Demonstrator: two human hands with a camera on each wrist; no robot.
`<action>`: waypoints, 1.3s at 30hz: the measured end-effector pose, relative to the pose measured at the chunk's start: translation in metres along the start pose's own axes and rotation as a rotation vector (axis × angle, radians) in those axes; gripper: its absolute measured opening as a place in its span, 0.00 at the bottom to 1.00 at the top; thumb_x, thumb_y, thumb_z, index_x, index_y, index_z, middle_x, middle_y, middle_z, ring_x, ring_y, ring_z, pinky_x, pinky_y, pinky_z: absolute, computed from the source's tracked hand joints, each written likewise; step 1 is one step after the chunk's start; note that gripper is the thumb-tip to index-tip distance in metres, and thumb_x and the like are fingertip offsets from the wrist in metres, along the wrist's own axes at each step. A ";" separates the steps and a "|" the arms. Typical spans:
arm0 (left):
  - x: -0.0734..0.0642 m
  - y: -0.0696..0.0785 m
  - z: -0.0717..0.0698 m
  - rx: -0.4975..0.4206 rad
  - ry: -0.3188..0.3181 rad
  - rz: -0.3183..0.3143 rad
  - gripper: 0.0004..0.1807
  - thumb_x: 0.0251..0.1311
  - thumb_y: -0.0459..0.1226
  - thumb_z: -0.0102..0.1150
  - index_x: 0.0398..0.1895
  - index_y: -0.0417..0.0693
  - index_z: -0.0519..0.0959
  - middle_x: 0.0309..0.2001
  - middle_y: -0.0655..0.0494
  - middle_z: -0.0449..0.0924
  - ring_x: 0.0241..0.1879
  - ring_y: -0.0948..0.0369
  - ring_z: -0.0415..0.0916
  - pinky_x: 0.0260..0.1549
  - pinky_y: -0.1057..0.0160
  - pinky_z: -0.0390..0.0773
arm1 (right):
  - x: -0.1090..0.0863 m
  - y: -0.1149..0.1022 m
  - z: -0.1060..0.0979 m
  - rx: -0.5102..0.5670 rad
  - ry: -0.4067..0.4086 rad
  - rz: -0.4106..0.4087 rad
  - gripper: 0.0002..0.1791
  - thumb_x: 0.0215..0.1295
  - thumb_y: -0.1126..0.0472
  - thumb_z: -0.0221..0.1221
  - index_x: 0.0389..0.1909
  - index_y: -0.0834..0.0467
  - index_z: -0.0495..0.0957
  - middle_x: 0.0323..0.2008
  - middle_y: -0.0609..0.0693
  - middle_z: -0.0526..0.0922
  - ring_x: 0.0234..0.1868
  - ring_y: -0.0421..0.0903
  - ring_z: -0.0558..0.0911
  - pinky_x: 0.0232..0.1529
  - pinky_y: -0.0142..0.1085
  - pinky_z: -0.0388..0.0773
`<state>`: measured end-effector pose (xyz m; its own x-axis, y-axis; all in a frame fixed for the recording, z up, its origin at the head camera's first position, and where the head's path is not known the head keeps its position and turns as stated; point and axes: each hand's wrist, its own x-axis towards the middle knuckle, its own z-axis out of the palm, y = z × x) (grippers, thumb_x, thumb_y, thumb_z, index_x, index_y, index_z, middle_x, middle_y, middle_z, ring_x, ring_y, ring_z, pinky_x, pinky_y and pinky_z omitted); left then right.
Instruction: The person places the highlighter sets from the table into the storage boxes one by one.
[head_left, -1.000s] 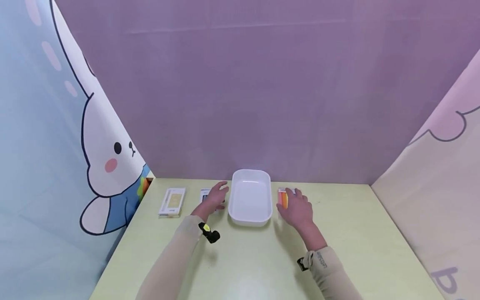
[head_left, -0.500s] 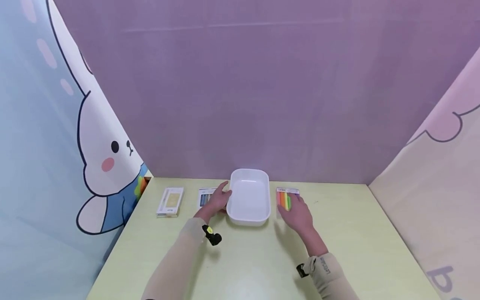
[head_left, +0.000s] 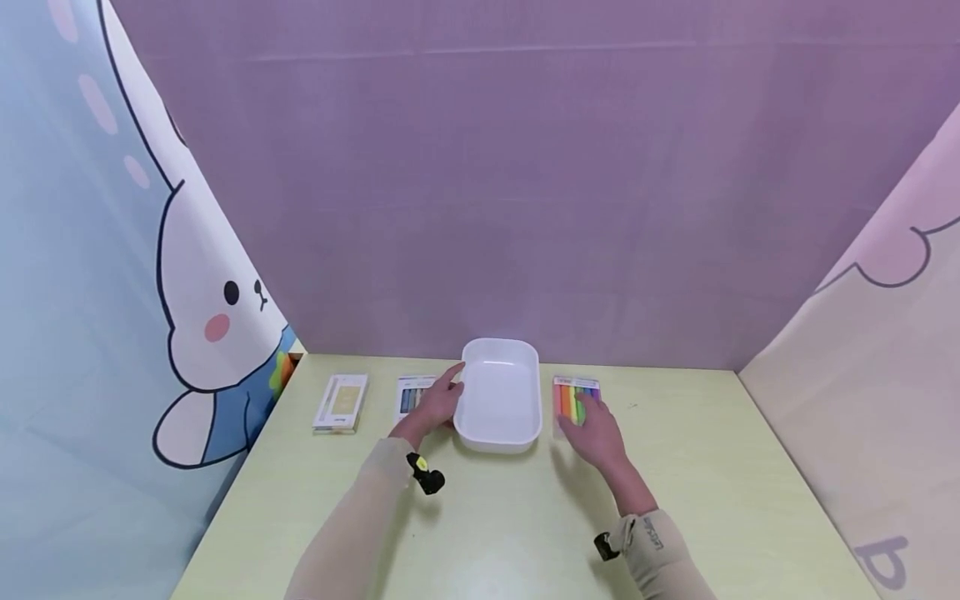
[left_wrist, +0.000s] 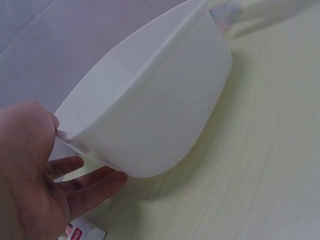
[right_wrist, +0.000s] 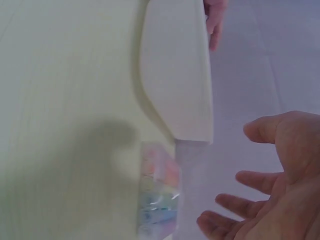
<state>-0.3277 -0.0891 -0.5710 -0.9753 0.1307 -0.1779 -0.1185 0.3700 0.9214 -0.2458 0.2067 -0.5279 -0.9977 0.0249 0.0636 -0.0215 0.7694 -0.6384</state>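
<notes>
A white plastic tub (head_left: 498,400) stands at the back of the table. My left hand (head_left: 438,404) holds its left side. In the left wrist view the thumb lies at the rim of the tub (left_wrist: 165,105) and the fingertips (left_wrist: 117,180) meet the outer wall low down. To the right lies a clear pack of rainbow-coloured sticks (head_left: 567,400). Over the near part of that pack hovers my right hand (head_left: 596,433), fingers spread and relaxed, holding nothing. The right wrist view shows it apart from the pack (right_wrist: 159,195).
Partly behind my left hand lies a flat pack with grey-blue sticks (head_left: 411,395). Farther left is a white box (head_left: 342,404) with a beige panel. A purple cloth (head_left: 510,183) hangs along the table's (head_left: 480,533) back edge, with printed cloths at both sides.
My left hand has moved right, from beside the tub onto its rim. My right hand has drawn back slightly toward me, showing more of the rainbow-coloured pack. The tub stays in place.
</notes>
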 end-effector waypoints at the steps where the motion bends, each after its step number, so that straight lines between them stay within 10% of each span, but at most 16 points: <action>1: 0.001 -0.001 0.000 0.008 -0.002 0.002 0.27 0.75 0.44 0.42 0.75 0.67 0.57 0.58 0.39 0.72 0.36 0.51 0.81 0.21 0.54 0.81 | 0.001 0.002 0.002 0.007 0.004 -0.002 0.34 0.65 0.52 0.59 0.66 0.68 0.65 0.61 0.72 0.68 0.60 0.69 0.69 0.57 0.61 0.66; 16: -0.001 -0.004 -0.001 0.064 -0.036 -0.005 0.32 0.73 0.40 0.46 0.77 0.67 0.52 0.61 0.36 0.68 0.36 0.51 0.80 0.23 0.56 0.81 | 0.015 0.030 0.030 0.114 0.156 -0.077 0.29 0.60 0.53 0.65 0.58 0.64 0.74 0.61 0.71 0.66 0.60 0.67 0.67 0.58 0.60 0.65; 24: 0.001 0.000 -0.002 0.079 -0.026 0.005 0.30 0.74 0.40 0.44 0.76 0.65 0.53 0.60 0.36 0.68 0.36 0.49 0.80 0.23 0.56 0.81 | 0.036 0.047 0.039 -0.064 0.199 -0.054 0.33 0.57 0.46 0.65 0.60 0.60 0.73 0.62 0.67 0.64 0.63 0.65 0.61 0.57 0.63 0.62; 39: 0.007 -0.015 0.011 0.148 0.061 0.049 0.27 0.75 0.47 0.40 0.76 0.66 0.55 0.66 0.40 0.66 0.61 0.43 0.67 0.60 0.42 0.63 | 0.042 0.063 0.053 -0.209 0.091 0.088 0.51 0.53 0.35 0.63 0.72 0.56 0.57 0.63 0.71 0.58 0.62 0.68 0.59 0.56 0.64 0.61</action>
<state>-0.3311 -0.0836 -0.5894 -0.9893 0.0978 -0.1083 -0.0457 0.4969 0.8666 -0.2928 0.2226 -0.6063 -0.9849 0.1482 0.0894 0.0891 0.8769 -0.4724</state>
